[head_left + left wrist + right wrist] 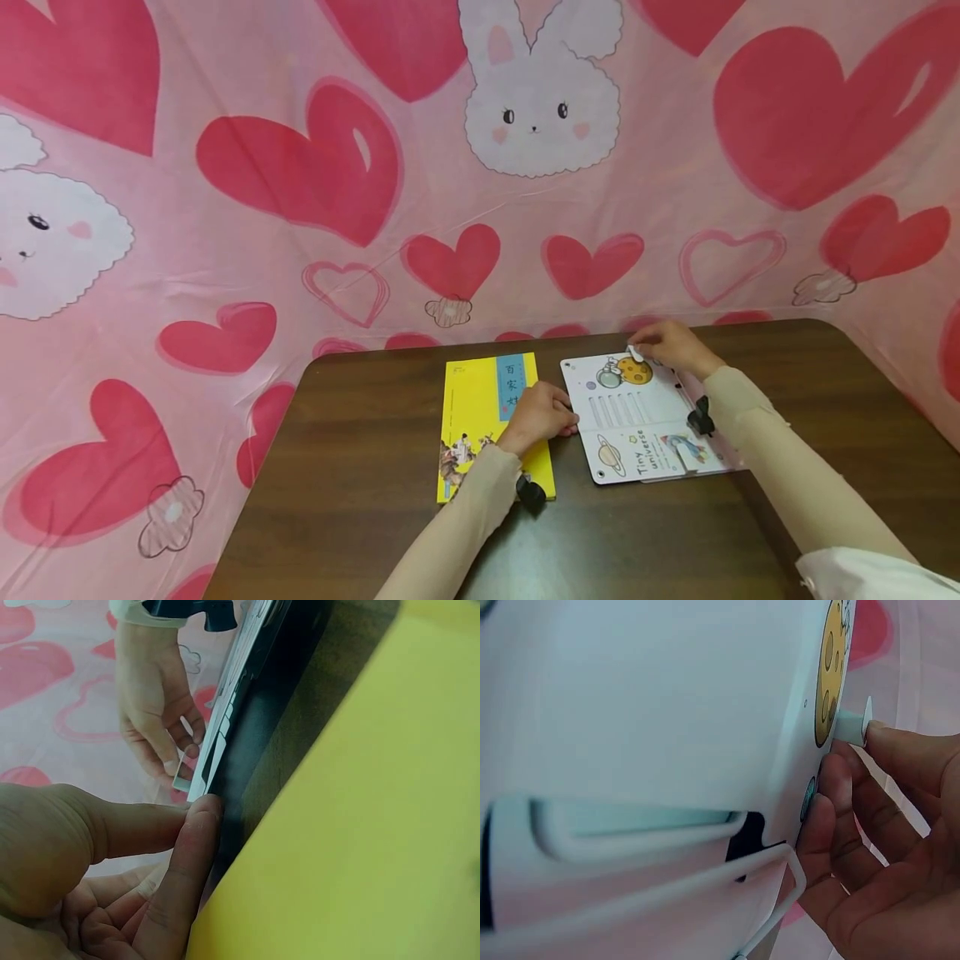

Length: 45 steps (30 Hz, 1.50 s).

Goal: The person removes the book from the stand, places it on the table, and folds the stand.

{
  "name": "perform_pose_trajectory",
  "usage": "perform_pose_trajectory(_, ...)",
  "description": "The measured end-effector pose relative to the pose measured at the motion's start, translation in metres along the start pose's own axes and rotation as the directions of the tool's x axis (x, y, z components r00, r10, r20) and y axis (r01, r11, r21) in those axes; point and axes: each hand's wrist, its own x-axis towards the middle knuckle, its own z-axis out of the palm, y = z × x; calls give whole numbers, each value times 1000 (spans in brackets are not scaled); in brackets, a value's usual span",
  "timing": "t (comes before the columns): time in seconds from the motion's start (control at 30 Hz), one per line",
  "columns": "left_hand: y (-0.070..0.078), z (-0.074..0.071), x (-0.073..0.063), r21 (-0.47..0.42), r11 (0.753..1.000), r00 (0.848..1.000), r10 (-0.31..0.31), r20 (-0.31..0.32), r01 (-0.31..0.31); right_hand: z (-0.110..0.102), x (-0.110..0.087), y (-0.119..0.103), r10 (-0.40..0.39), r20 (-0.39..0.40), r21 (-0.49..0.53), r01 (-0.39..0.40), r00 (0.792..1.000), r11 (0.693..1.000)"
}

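Observation:
A white book stand (647,417), printed with planets and the words "Tiny universe", lies on the right part of the table. My left hand (536,414) reaches across the yellow book (474,400) and pinches the stand's left edge between thumb and finger (196,832). At the stand's far edge, my right hand (673,346) pinches a small white tab (853,727), with the other fingers curled by the edge below it. Slots and white bent bars (667,881) show on the stand's face in the right wrist view.
The dark wooden table (352,467) meets a pink cloth (247,275) with hearts and rabbits along its back. The yellow book, with a blue title panel, lies flat left of the stand, a narrow gap between them.

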Motion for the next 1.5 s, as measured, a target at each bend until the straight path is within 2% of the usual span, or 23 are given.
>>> perform_pose_trajectory(0.27, 2, 1, 0, -11, 1000, 1000, -7, 4, 7, -3, -4, 0, -6, 14, -6, 6, 1000, 1000)
perform_pose_trajectory(0.43, 1, 2, 0, -5, 1000, 1000, -12, 11, 12, -3, -7, 2, 16, 25, 3, -16, 1000, 1000)
perform_pose_trajectory(0.53, 1, 3, 1, 10, 1000, 1000, -9, 11, 9, -1, -14, 0, -2, 6, 0, 2, 1000, 1000)
perform_pose_trajectory(0.63, 1, 3, 1, 13, 1000, 1000, -7, 12, 7, 4, -32, -9, -85, -55, -39, 83, 995, 996)
perform_pose_trajectory(0.73, 1, 3, 1, 15, 1000, 1000, -2, 17, 2, 15, -58, -26, -185, -109, -125, 171, 977, 977)
perform_pose_trajectory(0.83, 2, 3, 1, 14, 1000, 1000, 10, 21, -10, 29, -83, -46, -260, -101, -212, 234, 960, 949)
perform_pose_trajectory(1.0, 2, 0, 0, -19, 999, 999, 31, 31, -31, 48, -120, -75, -239, 3, -259, 231, 971, 938)
perform_pose_trajectory(1.1, 2, -1, 1, -31, 999, 999, 27, 32, -26, 60, -137, -87, -199, 54, -305, 206, 978, 930)
perform_pose_trajectory(1.17, 1, -2, 1, -33, 999, 999, 22, 31, -21, 70, -146, -92, -206, 56, -396, 211, 977, 894)
perform_pose_trajectory(1.27, 1, -2, 0, -31, 999, 999, 16, 28, -15, 84, -154, -97, -266, 10, -551, 227, 964, 803)
perform_pose_trajectory(1.37, 0, -3, 0, -32, 999, 1000, 12, 27, -12, 95, -159, -101, -361, -59, -665, 233, 931, 710)
perform_pose_trajectory(1.5, 0, -1, 1, -41, 999, 1000, 10, 27, -9, 106, -163, -104, -453, -102, -730, 243, 885, 639)
